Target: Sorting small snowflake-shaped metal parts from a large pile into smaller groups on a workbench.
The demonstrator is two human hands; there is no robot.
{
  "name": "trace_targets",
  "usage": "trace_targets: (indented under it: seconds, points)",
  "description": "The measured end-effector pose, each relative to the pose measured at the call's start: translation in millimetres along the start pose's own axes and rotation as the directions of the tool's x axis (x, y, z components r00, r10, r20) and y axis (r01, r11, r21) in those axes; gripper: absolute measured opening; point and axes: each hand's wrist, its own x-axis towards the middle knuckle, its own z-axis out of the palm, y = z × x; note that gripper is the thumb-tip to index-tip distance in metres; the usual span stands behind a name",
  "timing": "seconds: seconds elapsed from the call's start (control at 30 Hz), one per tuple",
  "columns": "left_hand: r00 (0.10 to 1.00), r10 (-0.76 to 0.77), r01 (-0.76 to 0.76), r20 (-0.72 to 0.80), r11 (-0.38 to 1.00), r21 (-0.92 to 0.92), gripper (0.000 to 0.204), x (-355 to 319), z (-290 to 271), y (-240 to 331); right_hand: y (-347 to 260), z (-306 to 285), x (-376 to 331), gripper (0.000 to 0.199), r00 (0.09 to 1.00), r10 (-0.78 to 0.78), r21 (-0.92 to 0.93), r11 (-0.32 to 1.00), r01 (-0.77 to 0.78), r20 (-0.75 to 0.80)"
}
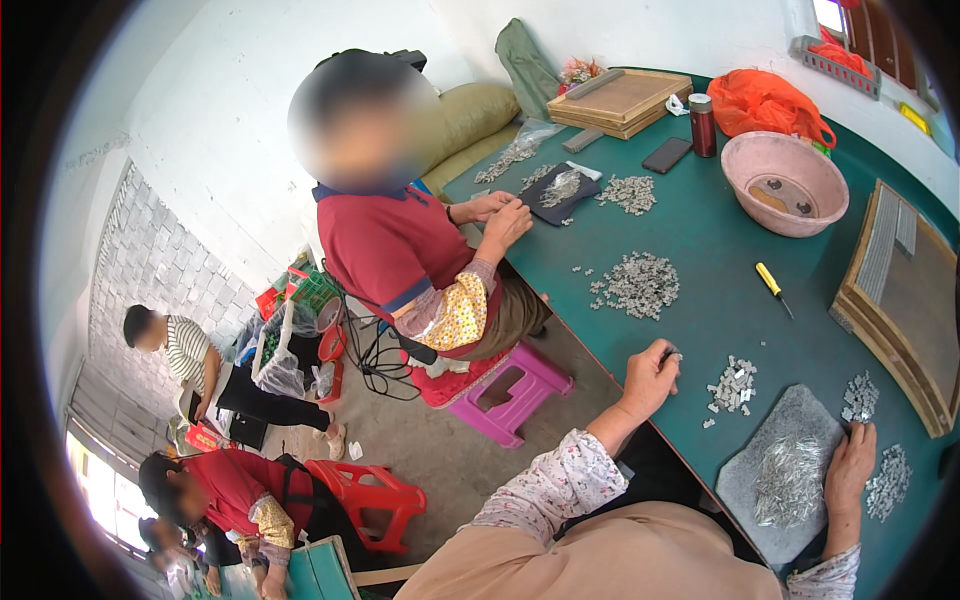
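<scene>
My left hand (648, 378) rests at the near edge of the green table (700, 250), fingers pinched on a small grey metal part. Just right of it lies a little cluster of small grey metal parts (732, 385). My right hand (850, 468) lies flat on the right side of a grey mat (745, 480), beside a heap of thin silvery metal pins (788, 480) on the mat. More small metal parts sit at its fingertips (860, 397) and to its right (888, 482).
A co-worker in a red shirt (395, 245) sits on a pink stool (515, 390) at the table's left, hands at a dark mat. The table also holds a larger parts pile (640, 285), yellow-handled screwdriver (772, 287), pink basin (785, 180), wooden trays (900, 300), phone, flask. Two people crouch on the floor at left.
</scene>
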Motion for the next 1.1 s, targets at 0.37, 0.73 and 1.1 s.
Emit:
trace_targets:
  seconds: [0.37, 0.73, 1.1]
  points:
    - [1.0, 0.001, -0.001, -0.001, 1.0, 0.009, 0.009, 1.6, -0.2, -4.3, 1.5, 2.6, -0.2, 0.023, 1.0, 0.002, -0.008, 1.0, -0.002, 0.002]
    - [1.0, 0.003, -0.003, -0.002, 1.0, 0.017, 0.01, -0.3, 0.1, -0.9, -0.1, -1.1, -0.8, 0.024, 1.0, 0.0, -0.007, 1.0, 0.0, -0.003]
    - [1.0, -0.011, 0.011, -0.007, 1.0, -0.004, 0.009, -0.4, 0.2, -0.1, 2.4, -0.4, -1.9, 0.024, 1.0, -0.005, 0.006, 1.0, 0.005, 0.009]
